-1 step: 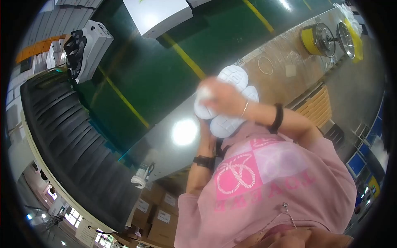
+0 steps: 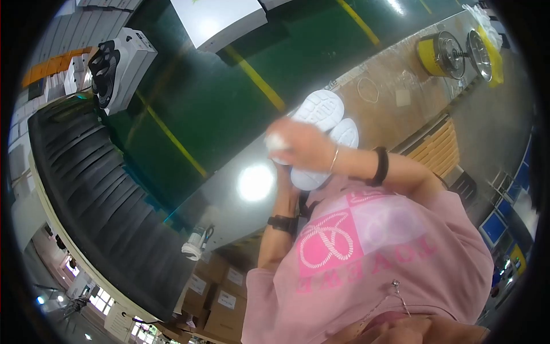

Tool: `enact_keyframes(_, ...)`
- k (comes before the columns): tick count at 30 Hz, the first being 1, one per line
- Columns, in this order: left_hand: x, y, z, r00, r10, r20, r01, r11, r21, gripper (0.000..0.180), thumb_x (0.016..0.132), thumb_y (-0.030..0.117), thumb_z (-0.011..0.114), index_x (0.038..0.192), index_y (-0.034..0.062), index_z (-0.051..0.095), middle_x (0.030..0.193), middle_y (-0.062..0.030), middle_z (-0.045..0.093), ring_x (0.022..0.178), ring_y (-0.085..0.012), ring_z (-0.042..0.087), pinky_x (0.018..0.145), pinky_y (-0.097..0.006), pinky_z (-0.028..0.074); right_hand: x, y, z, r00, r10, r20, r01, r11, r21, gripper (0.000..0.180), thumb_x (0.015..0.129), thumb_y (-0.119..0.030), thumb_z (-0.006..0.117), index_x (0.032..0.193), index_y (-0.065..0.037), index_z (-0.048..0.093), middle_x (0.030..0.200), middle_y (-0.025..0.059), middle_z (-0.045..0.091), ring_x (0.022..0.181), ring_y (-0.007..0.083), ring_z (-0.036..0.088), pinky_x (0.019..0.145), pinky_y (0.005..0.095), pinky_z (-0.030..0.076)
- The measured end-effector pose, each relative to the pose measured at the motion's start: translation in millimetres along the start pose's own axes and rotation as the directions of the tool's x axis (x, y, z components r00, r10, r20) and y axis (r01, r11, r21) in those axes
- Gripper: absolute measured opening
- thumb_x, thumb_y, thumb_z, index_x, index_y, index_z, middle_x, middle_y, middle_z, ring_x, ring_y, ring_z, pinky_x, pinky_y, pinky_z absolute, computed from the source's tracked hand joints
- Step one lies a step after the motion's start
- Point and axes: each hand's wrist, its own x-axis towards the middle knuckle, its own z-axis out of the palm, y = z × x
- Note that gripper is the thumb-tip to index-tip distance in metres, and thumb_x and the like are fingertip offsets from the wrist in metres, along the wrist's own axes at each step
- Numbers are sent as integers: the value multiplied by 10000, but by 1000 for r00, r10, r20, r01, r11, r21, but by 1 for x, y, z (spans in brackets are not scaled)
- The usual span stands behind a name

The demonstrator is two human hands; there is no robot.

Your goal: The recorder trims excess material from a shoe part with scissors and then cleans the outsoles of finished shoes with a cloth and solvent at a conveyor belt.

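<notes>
Two white shoe soles (image 2: 322, 108), tread side up, lie side by side over the metal table in front of me; the second sole (image 2: 347, 133) is nearer my body. My right hand (image 2: 309, 140) crosses above them, blurred by motion, its fingers closed round a small white wad (image 2: 277, 143) that looks like cloth or paper. It hides the middle of both soles. From below, my left hand (image 2: 283, 173) reaches to the left end of the soles. Its fingers are hidden behind my right hand and the soles, so its grip cannot be seen.
A yellow metal tin (image 2: 428, 57) stands at the table's far right, near a round metal lid (image 2: 479, 54). On the left is a curved black conveyor (image 2: 109, 212). Black shoes (image 2: 106, 74) lean on a white box (image 2: 133, 69). Cardboard boxes (image 2: 223, 309) stand below.
My right hand has moved slightly left and down along the soles with the white wad. My left arm looks unmoved.
</notes>
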Motion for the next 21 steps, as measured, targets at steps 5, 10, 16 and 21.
enact_keyframes(5,4,-3,-13,988,-28,153,64,970,-234,784,963,675,283,1524,130,252,1534,-107,338,1386,-285,378,1128,-451,369,8,27,-26,972,207,-111,-208,978,3,439,804,-224,745,1167,-37,584,1088,174,645,1005,334,643,866,393,517)
enact_keyframes(10,6,-2,-15,989,-10,149,25,995,-100,806,971,653,305,1519,64,249,1531,-134,343,1384,-302,381,1134,-460,355,23,32,-73,940,339,-51,-342,931,-128,438,793,-219,743,1143,-9,584,1062,187,646,966,356,642,827,401,524)
enact_keyframes(16,5,-8,-33,995,-13,99,-17,957,290,910,896,707,459,1496,45,284,1477,-147,406,1335,-304,442,1086,-456,410,8,-19,-71,996,62,63,-58,997,-51,414,794,-224,725,1116,-5,583,1017,202,647,958,382,631,843,414,516)
enact_keyframes(21,14,-26,-48,986,94,141,-122,970,210,375,974,213,445,1235,-41,535,1130,-126,617,1004,-201,610,830,-357,528,-8,3,-93,970,240,25,-233,959,-163,429,802,-242,723,1143,-17,594,1077,189,645,981,369,637,850,413,520)
